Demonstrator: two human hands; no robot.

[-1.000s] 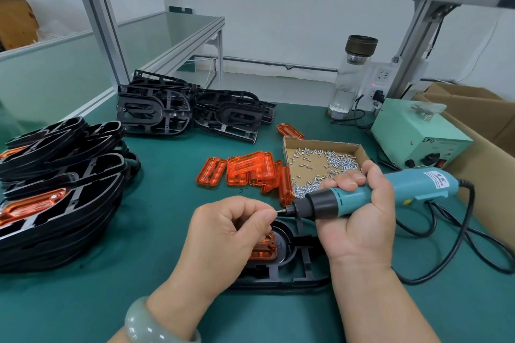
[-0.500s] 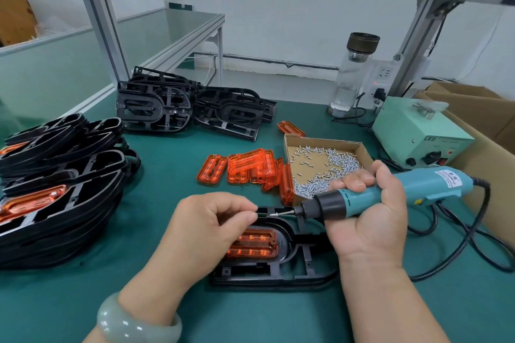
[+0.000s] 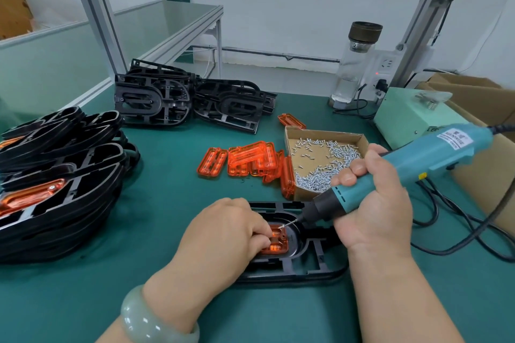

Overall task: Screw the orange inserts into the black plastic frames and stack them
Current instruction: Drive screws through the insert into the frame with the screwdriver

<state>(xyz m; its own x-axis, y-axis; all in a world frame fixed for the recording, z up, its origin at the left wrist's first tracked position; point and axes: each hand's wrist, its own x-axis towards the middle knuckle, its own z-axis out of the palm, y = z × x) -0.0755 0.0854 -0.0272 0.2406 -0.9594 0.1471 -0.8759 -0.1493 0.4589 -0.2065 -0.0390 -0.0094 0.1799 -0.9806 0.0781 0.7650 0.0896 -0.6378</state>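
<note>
A black plastic frame [image 3: 312, 267] lies flat on the green mat in front of me, with an orange insert [image 3: 278, 242] seated in its oval recess. My left hand [image 3: 223, 234] covers most of the insert, fingers curled down on it. My right hand [image 3: 373, 203] grips a teal electric screwdriver [image 3: 418, 156]; its bit tip slants down onto the insert's upper right corner. Loose orange inserts [image 3: 250, 161] lie in a pile behind the frame. A cardboard tray of small silver screws [image 3: 326, 164] sits beside them.
A tall stack of black frames with orange inserts [image 3: 55, 181] fills the left side. Bare black frames [image 3: 189, 97] lie at the back. A pale green power box [image 3: 412, 117], a glass bottle [image 3: 354, 64], cardboard boxes and the screwdriver's black cable [image 3: 473, 231] crowd the right.
My left hand dropped from the bit tip onto the orange insert. The screwdriver tilted downward, and its tip came down to the insert's corner.
</note>
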